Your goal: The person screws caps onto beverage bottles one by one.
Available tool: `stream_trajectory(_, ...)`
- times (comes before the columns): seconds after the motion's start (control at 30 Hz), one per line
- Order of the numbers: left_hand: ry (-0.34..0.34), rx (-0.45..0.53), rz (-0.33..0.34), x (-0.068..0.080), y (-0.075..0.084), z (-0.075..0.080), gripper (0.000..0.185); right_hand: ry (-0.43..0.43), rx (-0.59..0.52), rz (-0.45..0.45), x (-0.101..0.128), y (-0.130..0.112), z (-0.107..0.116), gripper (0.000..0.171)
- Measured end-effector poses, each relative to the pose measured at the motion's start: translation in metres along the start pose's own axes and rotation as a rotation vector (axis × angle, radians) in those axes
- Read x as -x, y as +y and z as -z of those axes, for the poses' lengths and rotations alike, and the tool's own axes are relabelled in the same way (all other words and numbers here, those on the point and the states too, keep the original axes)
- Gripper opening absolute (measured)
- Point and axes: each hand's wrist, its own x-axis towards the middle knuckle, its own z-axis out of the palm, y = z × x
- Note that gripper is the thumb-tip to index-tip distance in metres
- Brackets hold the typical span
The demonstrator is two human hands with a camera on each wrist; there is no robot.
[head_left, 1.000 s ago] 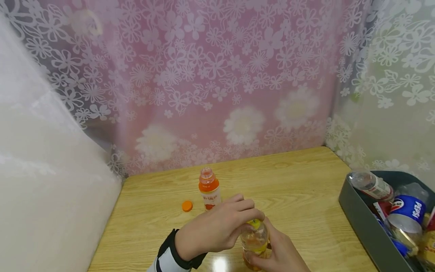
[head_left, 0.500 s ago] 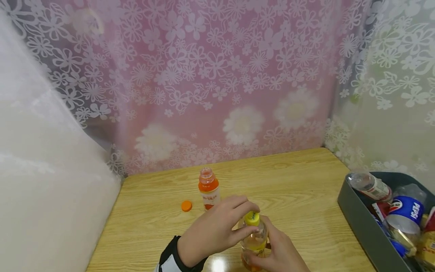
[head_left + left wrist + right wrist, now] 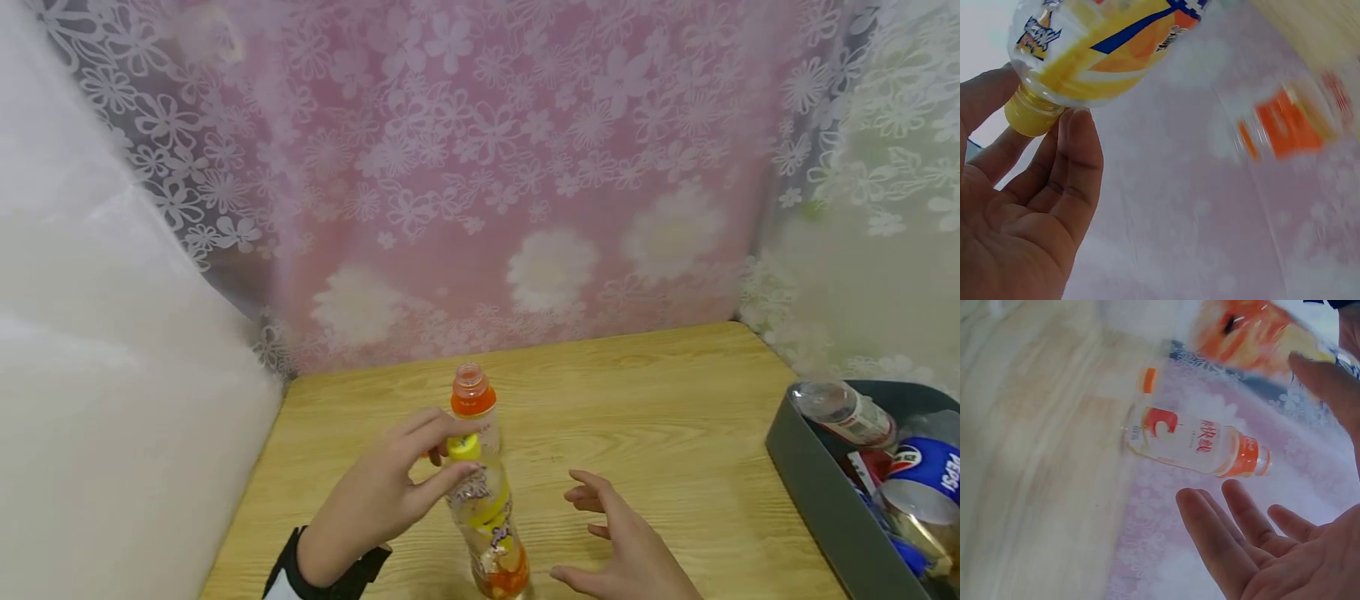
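My left hand (image 3: pixel 393 479) pinches the yellow cap (image 3: pixel 1032 115) of a clear plastic bottle (image 3: pixel 491 533) between thumb and fingers. The cap sits on the bottle's neck, and the bottle has a yellow-and-blue printed label. My right hand (image 3: pixel 626 542) is to the right of the bottle, apart from it, with fingers spread and nothing held. Behind the capped bottle stands an uncapped bottle (image 3: pixel 1179 437) with an orange band and white label, partly covered in the head view. A loose orange cap (image 3: pixel 1149 380) lies on the table beside it, mostly behind my left hand in the head view.
A dark grey bin (image 3: pixel 813 500) at the right holds a clear bottle (image 3: pixel 847 412), a Pepsi bottle (image 3: pixel 922 471) and assorted wrappers. Flowered sheeting (image 3: pixel 525 167) hangs behind the wooden table (image 3: pixel 637 392) and at both sides.
My right hand has let go of the yellow-capped bottle and its fingers have spread. My left hand, now pinching the cap, has moved left with the bottle.
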Motion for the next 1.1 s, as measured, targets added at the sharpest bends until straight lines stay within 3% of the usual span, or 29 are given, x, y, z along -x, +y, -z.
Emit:
stream_trajectory(0.1,0.05,-0.086,0.067,0.01,-0.02,0.029,0.037,0.015,-0.001,-0.025,-0.002,0.003,-0.001,0.093)
stream_trajectory(0.3,0.179,-0.308,0.178,0.011,-0.072,0.078,0.032,0.029,0.006,-0.078,-0.004,0.005,0.004,0.09)
stream_trajectory(0.5,0.23,-0.445,0.322,0.007,-0.135,0.11,0.034,0.02,-0.011,-0.149,-0.006,0.005,0.004,0.088)
stream_trajectory(0.7,0.273,-0.456,0.465,-0.001,-0.196,0.121,0.037,0.063,-0.01,-0.171,-0.003,0.009,0.005,0.086)
stream_trajectory(0.8,0.295,-0.459,0.498,-0.009,-0.219,0.12,0.037,0.088,0.004,-0.167,0.001,0.012,0.006,0.085)
stream_trajectory(0.93,0.312,-0.477,0.514,-0.015,-0.24,0.117,0.036,0.115,0.033,-0.145,0.005,0.016,0.007,0.087)
stream_trajectory(1.1,0.3,-0.474,0.534,-0.021,-0.253,0.111,0.038,0.133,0.041,-0.144,0.007,0.019,0.008,0.088)
